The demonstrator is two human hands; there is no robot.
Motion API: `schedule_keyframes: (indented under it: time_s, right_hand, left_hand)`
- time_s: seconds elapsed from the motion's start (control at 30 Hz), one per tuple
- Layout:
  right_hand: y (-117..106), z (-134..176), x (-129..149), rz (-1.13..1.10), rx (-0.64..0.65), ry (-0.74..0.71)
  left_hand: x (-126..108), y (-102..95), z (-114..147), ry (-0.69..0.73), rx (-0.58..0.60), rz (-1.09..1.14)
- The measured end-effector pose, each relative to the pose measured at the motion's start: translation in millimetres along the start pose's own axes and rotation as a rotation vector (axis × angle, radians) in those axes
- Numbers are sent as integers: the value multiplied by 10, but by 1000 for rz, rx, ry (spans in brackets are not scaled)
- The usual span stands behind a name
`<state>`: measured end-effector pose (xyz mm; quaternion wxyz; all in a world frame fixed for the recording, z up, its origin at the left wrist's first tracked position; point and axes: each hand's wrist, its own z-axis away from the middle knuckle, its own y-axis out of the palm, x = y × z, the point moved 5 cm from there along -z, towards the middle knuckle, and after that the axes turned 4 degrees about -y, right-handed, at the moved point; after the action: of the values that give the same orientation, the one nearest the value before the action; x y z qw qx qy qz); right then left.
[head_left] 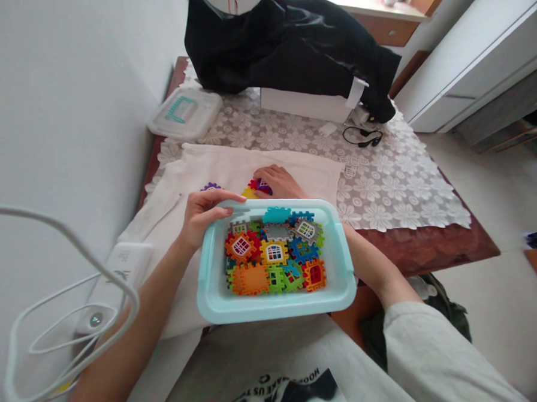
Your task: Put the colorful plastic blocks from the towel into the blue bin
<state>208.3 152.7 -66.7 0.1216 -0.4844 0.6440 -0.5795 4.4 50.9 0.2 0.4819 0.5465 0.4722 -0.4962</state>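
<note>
A pale turquoise plastic bin point(340, 289) is tilted toward me above the table's near edge. Inside it lie several colourful interlocking building blocks point(250, 279), square with toothed edges, some with window grids. My left hand point(205, 214) grips the bin's far left corner, thumb over the rim. Beyond the bin, my right hand point(278, 180) curls its fingers round red, purple and yellow building blocks point(250, 193) on the white cloth; the bin hides part of them. A purple building block point(211, 186) lies to their left, just past my left hand.
A white cloth point(306, 164) covers part of the lace tablecloth point(387, 177). At the back left rests a clear lid point(185, 112) with a turquoise handle. Black fabric point(294, 46) drapes over a white box point(305, 104). Black earphones point(364, 136) lie nearby. A white cable point(69, 229) loops at left.
</note>
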Motion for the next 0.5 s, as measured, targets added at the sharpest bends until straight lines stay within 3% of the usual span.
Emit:
schedule_keyframes:
  time_s: [0.5]
  right_hand:
    - [-69, 57, 49, -7, -80, 53]
  left_hand:
    - [-12, 3, -5, 17, -3, -20]
